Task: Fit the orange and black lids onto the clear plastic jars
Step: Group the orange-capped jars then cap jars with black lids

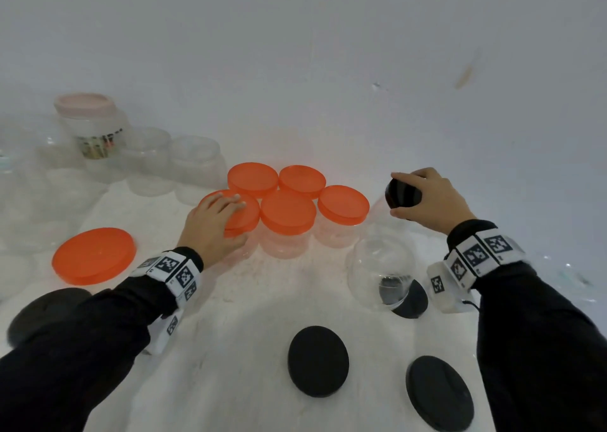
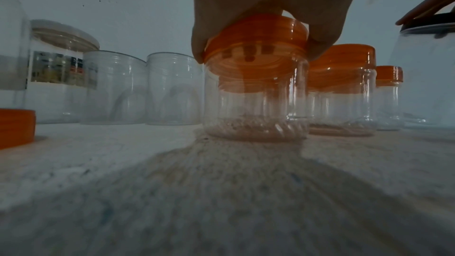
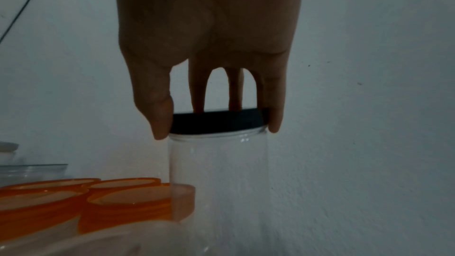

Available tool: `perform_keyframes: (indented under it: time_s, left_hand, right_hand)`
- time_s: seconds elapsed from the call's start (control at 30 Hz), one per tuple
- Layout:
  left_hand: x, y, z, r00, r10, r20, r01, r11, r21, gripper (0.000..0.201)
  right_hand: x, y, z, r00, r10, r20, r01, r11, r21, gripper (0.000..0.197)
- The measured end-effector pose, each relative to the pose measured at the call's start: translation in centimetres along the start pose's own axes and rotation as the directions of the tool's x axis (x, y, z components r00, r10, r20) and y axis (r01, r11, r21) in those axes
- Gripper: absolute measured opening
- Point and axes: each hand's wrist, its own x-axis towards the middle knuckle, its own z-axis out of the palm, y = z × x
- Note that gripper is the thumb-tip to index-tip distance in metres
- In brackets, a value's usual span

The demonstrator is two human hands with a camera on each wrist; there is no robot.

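Head view shows your left hand (image 1: 213, 224) lying over an orange lid (image 1: 244, 213) at the front left of a group of five orange-lidded jars, with the fingers curved around its rim. Your right hand (image 1: 430, 201) grips a black lid (image 1: 402, 193) from above, to the right of the group. One open clear jar (image 1: 379, 267) stands near your right wrist, and loose black lids (image 1: 318, 361) lie on the white table (image 1: 230, 316). A large orange lid (image 1: 94, 256) rests at the left.

Left wrist view shows the thumb and fingers (image 2: 322, 48) pinching the orange lid (image 2: 256, 38), which sits on its clear jar (image 2: 256, 104).

Right wrist view shows your fingers (image 3: 160, 112) clamping the black lid (image 3: 216, 123) on top of a tall clear jar (image 3: 216, 182), beside the orange-lidded jars (image 3: 128, 200).
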Motion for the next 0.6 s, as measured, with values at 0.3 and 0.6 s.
perform_keyframes:
  time_s: [0.3,0.6]
  left_hand:
    - [-0.3,0.5,-0.4,1.000,-0.020,0.002,0.020,1.000,-0.003,0.080]
    - [-0.2,0.3,-0.3,1.000,-0.007,0.001,0.007,1.000,0.001,0.080]
  right_hand:
    - [1.7,0.2,0.1,0.988,-0.115,0.099,0.111,0.993,0.050,0.062]
    - [2.8,0.7,1.5,0.989,-0.144,0.031,0.142,0.988,0.068,0.048]
